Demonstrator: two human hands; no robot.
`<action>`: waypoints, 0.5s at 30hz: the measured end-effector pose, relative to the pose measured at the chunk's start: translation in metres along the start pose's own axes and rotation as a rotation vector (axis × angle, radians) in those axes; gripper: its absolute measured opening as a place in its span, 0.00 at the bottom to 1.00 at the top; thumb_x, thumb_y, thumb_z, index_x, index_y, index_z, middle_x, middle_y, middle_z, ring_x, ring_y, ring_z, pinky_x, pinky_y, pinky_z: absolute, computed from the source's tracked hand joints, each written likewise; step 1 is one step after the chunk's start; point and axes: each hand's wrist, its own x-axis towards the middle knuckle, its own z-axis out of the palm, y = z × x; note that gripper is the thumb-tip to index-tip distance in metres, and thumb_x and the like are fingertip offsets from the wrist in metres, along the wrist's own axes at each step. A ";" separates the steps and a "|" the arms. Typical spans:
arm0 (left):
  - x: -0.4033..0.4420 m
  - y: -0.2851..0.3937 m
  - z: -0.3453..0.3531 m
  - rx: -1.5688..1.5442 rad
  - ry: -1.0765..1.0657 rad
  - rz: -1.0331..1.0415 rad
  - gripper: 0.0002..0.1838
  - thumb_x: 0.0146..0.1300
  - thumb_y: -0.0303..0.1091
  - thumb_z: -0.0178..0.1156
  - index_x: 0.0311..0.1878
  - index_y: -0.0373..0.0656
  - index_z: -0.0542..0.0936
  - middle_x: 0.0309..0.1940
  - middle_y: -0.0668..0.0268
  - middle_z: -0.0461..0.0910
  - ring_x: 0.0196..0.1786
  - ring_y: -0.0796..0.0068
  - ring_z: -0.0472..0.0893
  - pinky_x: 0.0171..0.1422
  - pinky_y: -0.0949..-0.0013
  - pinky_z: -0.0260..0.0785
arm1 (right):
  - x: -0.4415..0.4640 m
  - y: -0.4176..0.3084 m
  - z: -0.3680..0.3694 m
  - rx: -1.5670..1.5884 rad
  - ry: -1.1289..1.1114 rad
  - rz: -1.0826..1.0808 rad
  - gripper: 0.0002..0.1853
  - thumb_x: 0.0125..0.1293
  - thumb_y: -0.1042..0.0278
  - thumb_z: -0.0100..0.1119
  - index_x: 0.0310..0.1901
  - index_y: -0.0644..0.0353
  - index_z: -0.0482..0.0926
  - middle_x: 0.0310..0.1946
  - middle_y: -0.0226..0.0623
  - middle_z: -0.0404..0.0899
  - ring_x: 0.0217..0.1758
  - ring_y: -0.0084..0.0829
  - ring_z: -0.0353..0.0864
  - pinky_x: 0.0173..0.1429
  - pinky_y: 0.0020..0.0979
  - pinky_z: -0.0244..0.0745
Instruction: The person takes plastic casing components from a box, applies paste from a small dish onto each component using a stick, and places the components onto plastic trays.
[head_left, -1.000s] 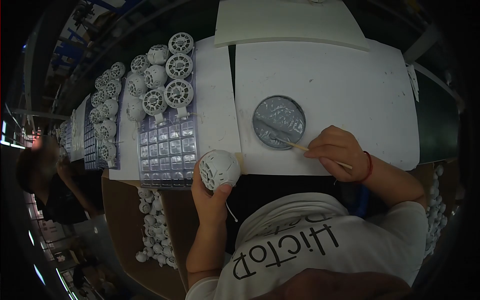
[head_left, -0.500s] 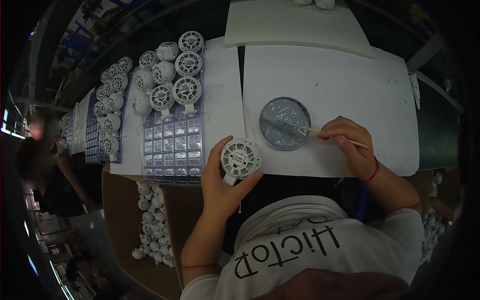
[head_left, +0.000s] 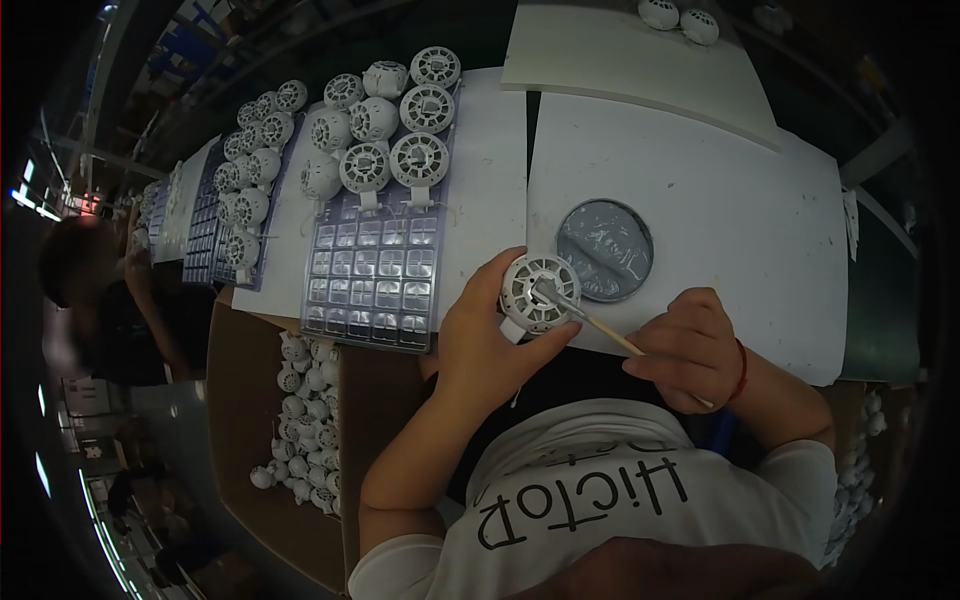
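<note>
My left hand (head_left: 487,340) grips a round white plastic housing (head_left: 524,293) by its sides, its spoked face turned up. A wooden stick (head_left: 612,336) is pinched in my right hand (head_left: 688,350). The stick's tip, coated with grey paste, touches the middle of the spoked face, where a grey blob sits. Just beyond the housing, a round shallow dish (head_left: 605,250) of glossy grey paste lies on the white board. Part of the housing is hidden behind my left fingers and thumb.
Several similar housings stand on a clear plastic tray (head_left: 370,285) at the left, with another loaded tray (head_left: 205,235) beyond. A cardboard box (head_left: 245,400) below holds many more. A raised white board (head_left: 640,70) lies at the back. Another person (head_left: 125,300) sits far left.
My right hand has drawn the stick out of the paste dish and brought its coated tip onto the housing. The camera view has shifted, so the table contents appear further right.
</note>
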 end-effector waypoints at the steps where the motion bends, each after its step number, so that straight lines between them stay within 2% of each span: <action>1: 0.000 -0.001 0.000 0.004 0.001 0.007 0.39 0.44 0.39 0.74 0.59 0.39 0.67 0.47 0.57 0.76 0.49 0.65 0.79 0.52 0.66 0.72 | 0.000 -0.001 0.001 0.055 0.017 0.014 0.16 0.43 0.77 0.53 0.37 0.57 0.82 0.38 0.31 0.80 0.36 0.26 0.75 0.43 0.31 0.64; 5: -0.002 -0.005 -0.001 -0.010 0.000 0.029 0.39 0.43 0.38 0.74 0.59 0.38 0.68 0.46 0.57 0.77 0.49 0.65 0.79 0.52 0.67 0.72 | 0.006 0.000 0.000 0.251 0.037 0.083 0.15 0.43 0.76 0.54 0.36 0.59 0.82 0.37 0.32 0.80 0.34 0.28 0.75 0.40 0.30 0.63; 8: -0.004 -0.007 -0.009 -0.060 -0.018 0.055 0.38 0.44 0.38 0.74 0.58 0.38 0.68 0.46 0.57 0.77 0.49 0.67 0.79 0.52 0.68 0.72 | 0.012 -0.001 -0.002 0.382 0.032 0.109 0.15 0.44 0.75 0.54 0.36 0.56 0.82 0.38 0.32 0.80 0.34 0.29 0.74 0.39 0.30 0.63; 10: -0.005 -0.006 -0.022 -0.066 0.009 0.040 0.37 0.44 0.37 0.74 0.57 0.38 0.68 0.45 0.58 0.77 0.48 0.68 0.79 0.52 0.68 0.72 | 0.018 -0.003 -0.005 0.200 0.071 -0.009 0.14 0.46 0.74 0.53 0.36 0.53 0.82 0.39 0.31 0.79 0.36 0.29 0.74 0.39 0.31 0.63; 15: 0.016 -0.030 -0.088 -0.133 0.467 -0.031 0.33 0.44 0.34 0.73 0.53 0.35 0.68 0.42 0.60 0.78 0.45 0.71 0.79 0.50 0.70 0.71 | 0.014 0.007 -0.017 0.102 0.124 0.033 0.11 0.49 0.73 0.51 0.35 0.52 0.81 0.40 0.35 0.77 0.37 0.31 0.72 0.40 0.34 0.62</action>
